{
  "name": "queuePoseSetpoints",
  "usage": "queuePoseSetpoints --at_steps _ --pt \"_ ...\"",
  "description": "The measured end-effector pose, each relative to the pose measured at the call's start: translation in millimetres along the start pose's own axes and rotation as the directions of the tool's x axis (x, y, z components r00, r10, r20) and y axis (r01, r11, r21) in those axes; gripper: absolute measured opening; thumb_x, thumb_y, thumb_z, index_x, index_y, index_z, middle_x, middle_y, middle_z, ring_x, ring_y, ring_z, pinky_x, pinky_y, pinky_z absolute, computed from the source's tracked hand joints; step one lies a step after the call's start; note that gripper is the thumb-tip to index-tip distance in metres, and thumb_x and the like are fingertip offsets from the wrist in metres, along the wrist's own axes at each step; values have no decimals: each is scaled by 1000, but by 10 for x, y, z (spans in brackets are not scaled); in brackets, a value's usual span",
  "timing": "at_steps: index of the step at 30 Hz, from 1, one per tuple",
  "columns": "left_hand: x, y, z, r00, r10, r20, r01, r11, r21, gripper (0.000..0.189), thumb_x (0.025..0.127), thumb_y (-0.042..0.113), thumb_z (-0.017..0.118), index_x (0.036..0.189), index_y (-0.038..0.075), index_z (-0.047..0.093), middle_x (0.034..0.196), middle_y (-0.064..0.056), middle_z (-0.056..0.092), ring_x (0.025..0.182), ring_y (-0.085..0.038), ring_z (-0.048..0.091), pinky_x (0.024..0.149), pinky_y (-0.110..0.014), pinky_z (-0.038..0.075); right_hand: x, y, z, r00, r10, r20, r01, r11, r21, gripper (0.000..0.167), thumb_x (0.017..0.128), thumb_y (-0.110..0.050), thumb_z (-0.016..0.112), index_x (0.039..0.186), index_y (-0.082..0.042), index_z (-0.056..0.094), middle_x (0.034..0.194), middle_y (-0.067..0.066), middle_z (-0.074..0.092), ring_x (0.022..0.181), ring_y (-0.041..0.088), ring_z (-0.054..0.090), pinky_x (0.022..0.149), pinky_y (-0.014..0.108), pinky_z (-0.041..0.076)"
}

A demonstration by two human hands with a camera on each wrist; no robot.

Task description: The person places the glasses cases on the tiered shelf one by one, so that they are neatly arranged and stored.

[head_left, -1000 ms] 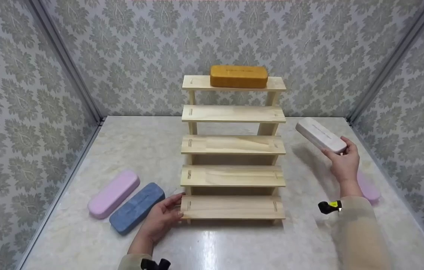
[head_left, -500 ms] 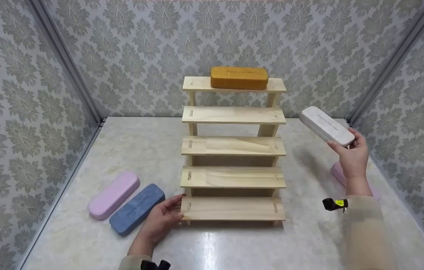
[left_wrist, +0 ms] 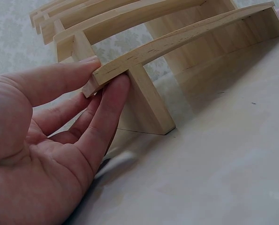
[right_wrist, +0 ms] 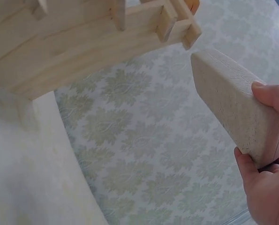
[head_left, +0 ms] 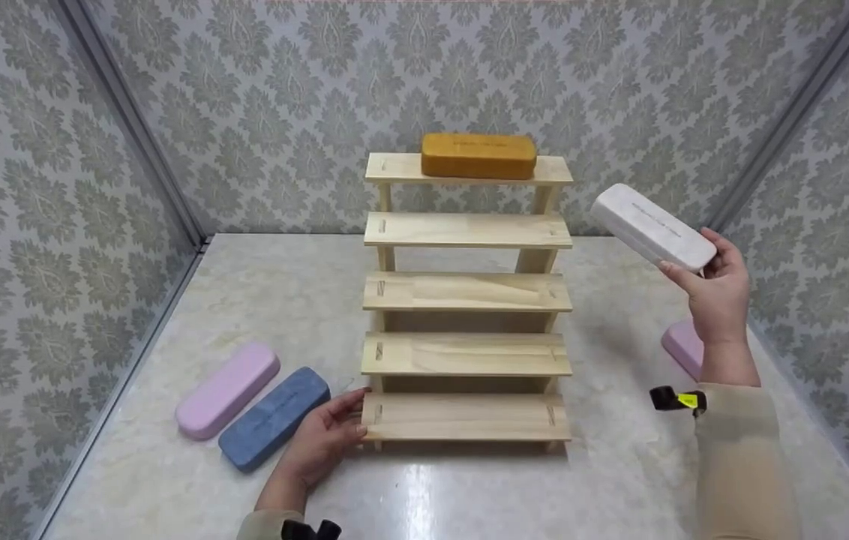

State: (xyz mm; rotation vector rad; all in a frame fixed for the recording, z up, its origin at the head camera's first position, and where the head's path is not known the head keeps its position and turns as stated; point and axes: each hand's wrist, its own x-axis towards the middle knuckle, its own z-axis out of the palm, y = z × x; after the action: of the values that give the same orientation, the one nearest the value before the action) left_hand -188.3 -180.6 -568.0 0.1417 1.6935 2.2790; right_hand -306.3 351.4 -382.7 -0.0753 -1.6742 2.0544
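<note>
My right hand (head_left: 721, 300) grips one end of a white glasses case (head_left: 655, 227), holding it up in the air to the right of the wooden tiered rack (head_left: 469, 291). In the right wrist view the white case (right_wrist: 233, 108) slants with its far end toward the rack's upper tiers. My left hand (head_left: 323, 436) pinches the left end of the rack's lowest shelf; in the left wrist view the thumb lies on top of the board (left_wrist: 116, 65) and the fingers sit under it. An orange-brown glasses case (head_left: 478, 156) lies on the top shelf.
Left of the rack, a pink case (head_left: 228, 390) and a blue case (head_left: 274, 418) lie side by side on the marbled table (head_left: 469, 495). Another pink case (head_left: 683, 349) lies at the right, partly hidden behind my right arm. Patterned walls (head_left: 282, 112) enclose the table at back and sides.
My right hand has risen and shifted slightly right, lifting the white glasses case higher beside the rack. My left hand has stayed at the lowest shelf.
</note>
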Motion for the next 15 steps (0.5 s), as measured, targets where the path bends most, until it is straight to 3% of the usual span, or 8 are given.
queuePoseSetpoints --at_steps 8,15 --pt "5 -4 -3 1000 5 0 -5 1000 12 75 89 -9 66 154 -13 30 130 -5 59 115 -14 63 94 -24 58 -29 -165 112 996 -38 79 37 999 11 65 79 16 77 136 -8 56 125 1 61 113 14 59 84 14 58" --pt "6 6 -1 1000 6 -7 -6 999 31 76 87 -10 67 154 -13 31 131 -5 57 115 -12 62 95 -23 57 -41 -246 248 976 -77 202 73 997 28 64 81 16 75 137 -7 56 123 2 61 113 14 59 84 15 59"
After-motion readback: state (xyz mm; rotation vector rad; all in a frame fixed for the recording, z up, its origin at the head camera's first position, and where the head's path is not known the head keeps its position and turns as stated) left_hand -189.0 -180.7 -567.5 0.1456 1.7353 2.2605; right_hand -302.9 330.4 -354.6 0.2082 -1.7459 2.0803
